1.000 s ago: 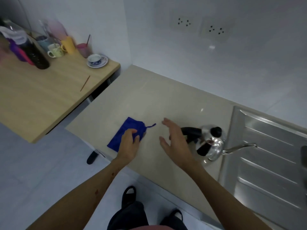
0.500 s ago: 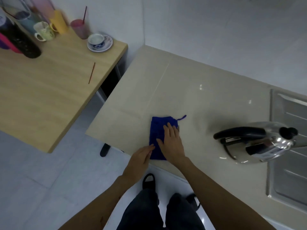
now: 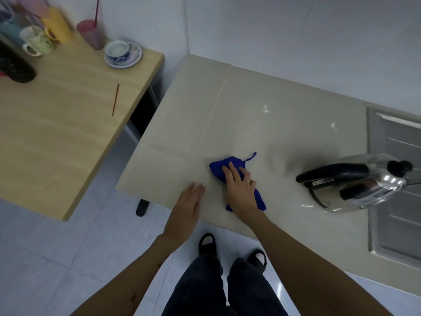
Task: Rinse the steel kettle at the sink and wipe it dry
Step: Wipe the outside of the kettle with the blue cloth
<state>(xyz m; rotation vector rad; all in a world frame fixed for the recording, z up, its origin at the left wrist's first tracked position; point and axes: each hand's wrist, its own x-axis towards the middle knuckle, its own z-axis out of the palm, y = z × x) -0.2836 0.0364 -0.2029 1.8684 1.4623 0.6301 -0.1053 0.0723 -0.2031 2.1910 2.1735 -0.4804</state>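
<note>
Head camera view: our right hand (image 3: 239,190) lies palm-down on the blue cloth (image 3: 218,167), fingers spread flat and pressing it to the beige counter (image 3: 262,115) rather than gripping it; the cloth is bunched under the palm, with a thin loop sticking out toward 1 o'clock. At 9 o'clock of that hand, just beside it, our left hand (image 3: 186,207) rests flat and empty near the counter's front edge, apart from the cloth. The steel kettle (image 3: 369,185) sits upright at 3 o'clock of the cloth, well apart from it, with its black handle (image 3: 330,173) pointing back toward our hands and its body at the rim of the sink drainboard (image 3: 396,179). Off at 10 o'clock stands a wooden table (image 3: 57,133) carrying a blue-and-white cup on a saucer (image 3: 121,52), several mugs (image 3: 36,43) and a thin red stick (image 3: 115,99).
</note>
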